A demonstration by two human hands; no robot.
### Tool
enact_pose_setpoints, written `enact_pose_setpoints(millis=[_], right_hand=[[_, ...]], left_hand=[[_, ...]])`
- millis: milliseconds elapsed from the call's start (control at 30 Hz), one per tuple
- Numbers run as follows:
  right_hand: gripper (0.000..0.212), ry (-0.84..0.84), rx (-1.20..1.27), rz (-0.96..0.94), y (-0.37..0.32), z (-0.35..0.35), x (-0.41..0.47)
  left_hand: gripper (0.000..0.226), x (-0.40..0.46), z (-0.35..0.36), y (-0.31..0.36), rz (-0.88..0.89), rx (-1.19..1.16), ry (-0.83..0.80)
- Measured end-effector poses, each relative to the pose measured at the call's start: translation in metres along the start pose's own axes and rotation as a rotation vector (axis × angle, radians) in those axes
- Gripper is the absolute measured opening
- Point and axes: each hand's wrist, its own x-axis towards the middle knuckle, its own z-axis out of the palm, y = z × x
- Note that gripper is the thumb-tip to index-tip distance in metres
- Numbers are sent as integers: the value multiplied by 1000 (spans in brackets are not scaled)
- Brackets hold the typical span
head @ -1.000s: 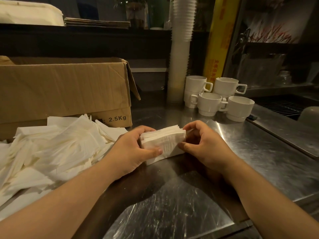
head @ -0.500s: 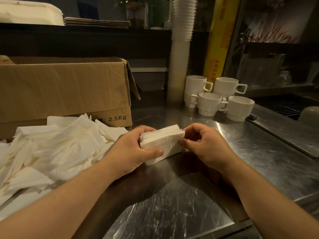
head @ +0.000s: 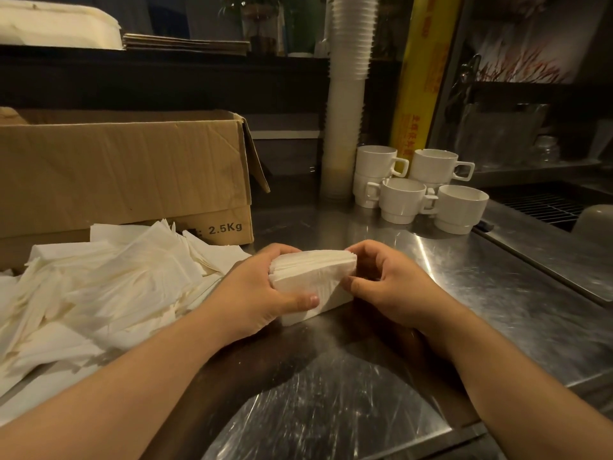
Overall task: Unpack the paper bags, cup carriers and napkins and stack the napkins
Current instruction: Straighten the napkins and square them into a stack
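Between both sets of fingers, a napkin stack (head: 313, 282) stood on the steel counter (head: 497, 293).

Left hand (head: 255, 298) curled round the stack's near-left end, thumb pressed flat on its front face; right hand (head: 391, 292) pinched the opposite end, fingertips hooked over the top edge, probably to square the edges before setting it down. Loose napkins (head: 99, 293) lay heaped just left of the left knuckles, below the open cardboard box (head: 126, 174) (marked 2.5Kg), most of the pile not yet stacked. White cups (head: 403, 200) sat well beyond the right fingertips, clear of the work. No paper bags or carriers seen.
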Motion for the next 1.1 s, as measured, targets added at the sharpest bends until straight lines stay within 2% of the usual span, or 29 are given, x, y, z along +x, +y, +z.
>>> enact_pose_setpoints(millis=[100,200,233,367,400,500,567,700,867,1000,1100], right_hand=[[43,-53,43,-30,-1,0,-2],[29,-1,22,-44,-1,0,-3],[31,-2,26,-41,-1,-1,-2],[73,-190,-48,-31,0,-1,-3],[74,-210,-82,-40,0,0,-3],[47,-169,-83,-75,-1,-1,-4],[37,-143,-80,-88,-1,-1,-4],[37,-152,-54,-75,1,-1,-2],[35,-154,-119,-57,0,0,-1],[31,-132,-101,-54,-3,0,-2],[30,-56,78,-138,-5,2,-7]], left_hand=[[58,0,-1,-2,17,-56,12],[70,1,-2,-1,5,-29,-27],[70,1,-2,0,8,-3,-57],[52,-2,-2,2,56,-37,-104],[51,-2,-2,2,60,-48,-98],[44,-2,-1,2,56,-9,-109],[43,-2,-1,2,69,8,-72],[48,-2,-1,0,58,-33,-25],[36,-2,1,1,28,38,-14],[35,-2,0,2,29,44,16],[32,-3,0,3,34,-24,54]])
